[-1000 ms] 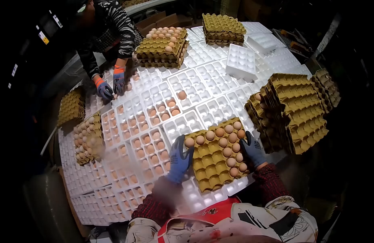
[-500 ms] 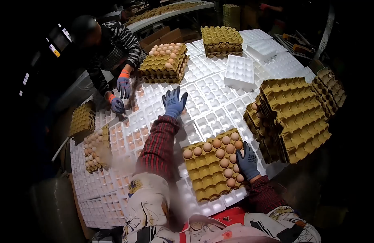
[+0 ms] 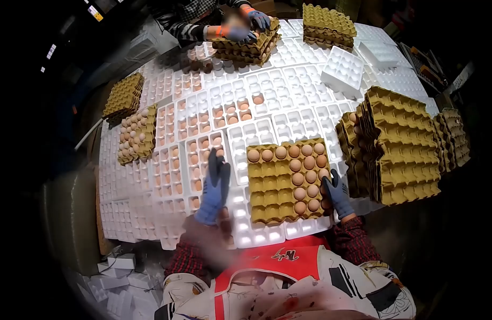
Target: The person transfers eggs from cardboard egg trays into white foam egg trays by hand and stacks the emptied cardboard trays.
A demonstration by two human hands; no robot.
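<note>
My left hand [image 3: 215, 188], in a blue-grey glove, is raised above the white foam trays, left of a yellow egg tray [image 3: 270, 184]. Its fingers point away from me, apart, with nothing between them. My right hand [image 3: 337, 193], gloved too, rests at the right edge of the yellow tray, its fingertips by an egg [image 3: 324, 174]. Eggs fill the tray's back row and right-hand columns; the front left cells hold none. Foam trays with eggs in their cells [image 3: 197, 159] lie beside my left hand.
Stacked yellow trays [image 3: 403, 146] stand at the right. A loose foam tray [image 3: 343, 69] lies farther back. Across the table, a co-worker's gloved hands [image 3: 248, 26] are over another tray stack [image 3: 246, 50]. At the left are an egg tray [image 3: 137, 136] and a small stack [image 3: 123, 96].
My left hand has come back from its far reach over the foam trays. My right hand stays at the tray's edge. The co-worker's hands moved from the foam trays to the stack.
</note>
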